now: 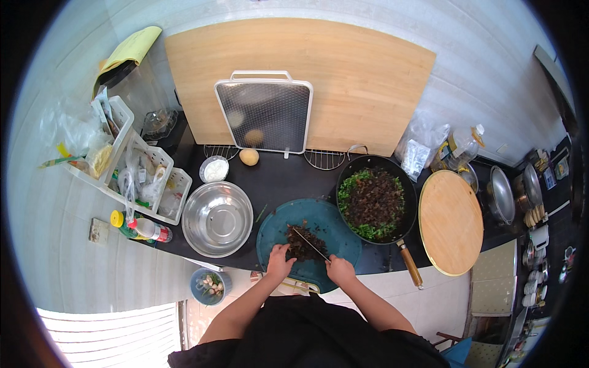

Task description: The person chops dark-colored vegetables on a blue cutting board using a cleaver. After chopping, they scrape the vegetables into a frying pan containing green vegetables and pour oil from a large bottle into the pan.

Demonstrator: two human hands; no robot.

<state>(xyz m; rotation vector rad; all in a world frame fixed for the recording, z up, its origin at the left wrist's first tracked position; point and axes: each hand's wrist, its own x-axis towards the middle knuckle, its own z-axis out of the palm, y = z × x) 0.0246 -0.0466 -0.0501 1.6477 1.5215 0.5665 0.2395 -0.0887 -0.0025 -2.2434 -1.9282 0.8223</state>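
My right hand (pixel 340 270) grips a knife (pixel 312 245), whose blade lies across a heap of dark chopped food (pixel 303 250) on a round blue-green cutting board (pixel 280 221). At the heap's left edge, my left hand (pixel 280 264) rests with its fingers bent and spread a little against the pieces. The knife's handle is hidden in my right hand. To the right of the board stands a black frying pan (pixel 341 184) with a wooden handle, holding chopped greens (pixel 368 230) and more of the dark food. An empty steel bowl (pixel 217 219) stands at the left.
Behind are a small bowl of white stuff (pixel 215 169), a round yellowish object (pixel 249 157), a framed board (pixel 267 115) and a large wooden board (pixel 368 83). White baskets (pixel 184 193) and bottles (pixel 158 232) stand left; a round wooden board (pixel 451 223) lies right; a bin (pixel 198 290) stands below.
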